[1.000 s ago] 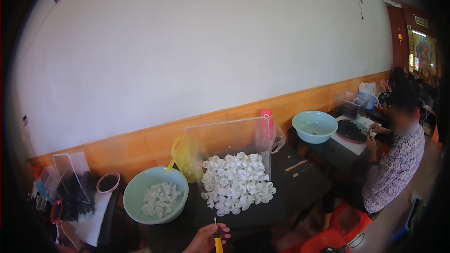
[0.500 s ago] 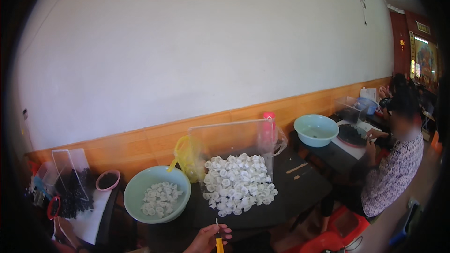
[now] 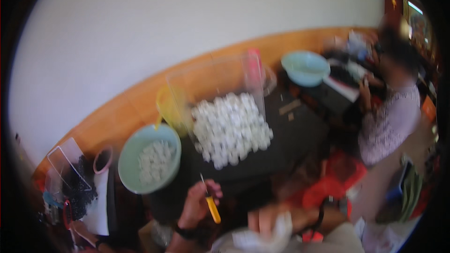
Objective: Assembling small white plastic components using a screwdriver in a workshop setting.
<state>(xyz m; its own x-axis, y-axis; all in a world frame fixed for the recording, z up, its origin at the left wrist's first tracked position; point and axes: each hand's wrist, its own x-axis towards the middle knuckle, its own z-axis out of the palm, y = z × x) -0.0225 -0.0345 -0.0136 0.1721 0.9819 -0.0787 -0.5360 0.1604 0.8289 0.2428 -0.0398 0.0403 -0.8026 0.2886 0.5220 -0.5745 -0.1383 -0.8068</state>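
My left hand (image 3: pixel 199 202), with a dark band at the wrist, is closed around a yellow-handled tool (image 3: pixel 213 210). Its thin shaft points up toward the table; it looks like a small screwdriver. Over my lap, my right hand (image 3: pixel 268 219) is smeared by motion. A white, cloth-like thing (image 3: pixel 282 232) lies against its fingers, and whether they grip it is unclear. Beyond my hands, a heap of small white round plastic parts (image 3: pixel 229 129) covers part of the black table (image 3: pixel 293 143). Left of it, a pale green basin (image 3: pixel 129 166) holds more white pieces.
A clear upright panel (image 3: pixel 211 72) stands behind the heap, near a yellow bag (image 3: pixel 171 110) and pink bottle (image 3: pixel 254 68). Another green basin (image 3: pixel 305 70) is further right, by a seated co-worker (image 3: pixel 391 126). At left, a co-worker's hand (image 3: pixel 84 233) is near black parts (image 3: pixel 83 197).
The view has tilted down and turned, so the table sits higher. My right hand and the white thing have come into view. The yellow-handled tool, still in my left hand, now shows more fully.
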